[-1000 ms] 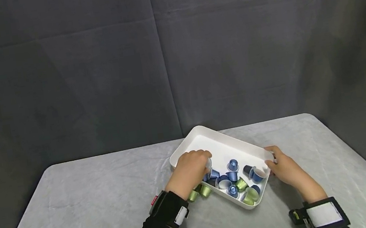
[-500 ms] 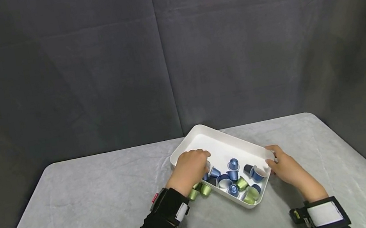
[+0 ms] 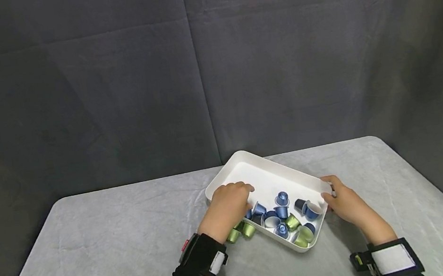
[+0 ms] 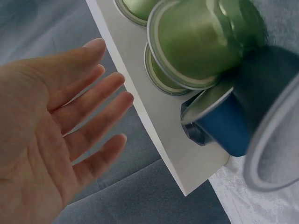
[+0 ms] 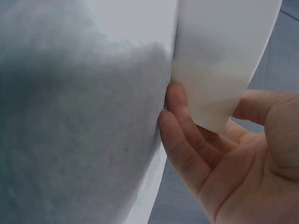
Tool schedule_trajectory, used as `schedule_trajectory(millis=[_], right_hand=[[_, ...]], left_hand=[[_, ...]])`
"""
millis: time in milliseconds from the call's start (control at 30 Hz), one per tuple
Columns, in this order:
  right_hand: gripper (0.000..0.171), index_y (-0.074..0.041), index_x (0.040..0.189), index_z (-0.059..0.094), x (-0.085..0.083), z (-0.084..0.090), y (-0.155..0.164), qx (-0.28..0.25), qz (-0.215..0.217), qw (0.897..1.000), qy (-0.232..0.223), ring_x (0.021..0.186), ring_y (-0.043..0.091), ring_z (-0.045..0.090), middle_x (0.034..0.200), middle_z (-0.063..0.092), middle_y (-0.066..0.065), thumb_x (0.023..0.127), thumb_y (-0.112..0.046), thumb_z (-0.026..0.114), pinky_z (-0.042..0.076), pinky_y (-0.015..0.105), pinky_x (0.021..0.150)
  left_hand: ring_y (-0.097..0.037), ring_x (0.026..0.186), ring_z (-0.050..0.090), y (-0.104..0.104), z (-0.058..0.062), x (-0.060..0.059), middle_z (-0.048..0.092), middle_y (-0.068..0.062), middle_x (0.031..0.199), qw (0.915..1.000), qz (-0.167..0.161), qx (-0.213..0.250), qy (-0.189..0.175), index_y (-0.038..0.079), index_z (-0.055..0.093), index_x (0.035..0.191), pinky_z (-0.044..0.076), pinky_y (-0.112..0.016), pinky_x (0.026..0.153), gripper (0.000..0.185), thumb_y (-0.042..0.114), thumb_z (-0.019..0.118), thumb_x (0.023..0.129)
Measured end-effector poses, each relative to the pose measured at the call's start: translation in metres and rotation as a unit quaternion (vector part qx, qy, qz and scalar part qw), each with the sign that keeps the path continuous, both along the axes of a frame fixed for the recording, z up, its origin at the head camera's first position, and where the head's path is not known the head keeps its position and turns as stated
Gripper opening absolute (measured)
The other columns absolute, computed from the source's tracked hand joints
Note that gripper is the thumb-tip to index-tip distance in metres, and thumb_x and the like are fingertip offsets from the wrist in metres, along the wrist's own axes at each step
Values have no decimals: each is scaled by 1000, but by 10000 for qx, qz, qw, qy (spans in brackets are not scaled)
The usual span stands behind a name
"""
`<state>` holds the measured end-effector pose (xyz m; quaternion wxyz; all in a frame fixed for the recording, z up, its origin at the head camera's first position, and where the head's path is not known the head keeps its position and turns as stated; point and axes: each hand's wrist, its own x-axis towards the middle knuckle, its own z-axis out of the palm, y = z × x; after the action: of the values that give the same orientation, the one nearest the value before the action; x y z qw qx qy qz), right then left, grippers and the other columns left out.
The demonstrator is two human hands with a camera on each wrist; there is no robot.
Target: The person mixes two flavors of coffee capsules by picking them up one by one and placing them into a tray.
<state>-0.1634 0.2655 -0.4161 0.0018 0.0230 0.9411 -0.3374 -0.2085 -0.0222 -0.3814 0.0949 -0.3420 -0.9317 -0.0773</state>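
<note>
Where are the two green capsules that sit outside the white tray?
In the head view, the two green capsules lie on the table against the white tray's near-left wall, just under the left hand.

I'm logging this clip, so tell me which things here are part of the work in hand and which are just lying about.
In the work:
white tray, held at its corner by the right hand
blue and green capsules inside it
green capsules on the table by the left hand, which is open

Just there:
grey tablecloth
dark backdrop
wrist straps
</note>
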Motion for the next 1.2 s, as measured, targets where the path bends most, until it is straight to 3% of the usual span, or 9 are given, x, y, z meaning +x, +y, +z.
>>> schedule_trajectory(millis=[167,500,867,1200], right_hand=[[45,10,138,35,0,1,-1,-9,-1,10000,-50,67,20,55,92,61,20,100,-6,51,43,34,57],[45,10,139,34,1,2,1,-77,39,9999,-96,69,21,57,91,60,20,100,-6,51,44,34,58],[46,11,139,33,0,3,1,-48,7,9999,-128,68,21,57,91,60,20,100,-5,51,44,34,58],[46,10,140,33,1,3,2,-37,-1,9999,-162,69,20,57,88,59,17,100,-7,51,44,34,59]], left_hand=[[-19,94,67,-3,-1,5,71,1,105,9999,141,-11,26,15,73,114,52,-36,78,33,25,81,84],[-22,98,64,-19,-4,17,69,-2,110,9968,313,740,-30,12,72,113,52,-38,80,32,22,80,84],[-25,98,64,-38,-1,32,66,-5,106,9906,587,1229,-135,9,71,113,52,-41,81,34,21,81,83],[-27,96,63,-49,12,43,64,-8,105,9874,995,1070,-603,6,69,114,53,-43,74,37,25,80,84]])
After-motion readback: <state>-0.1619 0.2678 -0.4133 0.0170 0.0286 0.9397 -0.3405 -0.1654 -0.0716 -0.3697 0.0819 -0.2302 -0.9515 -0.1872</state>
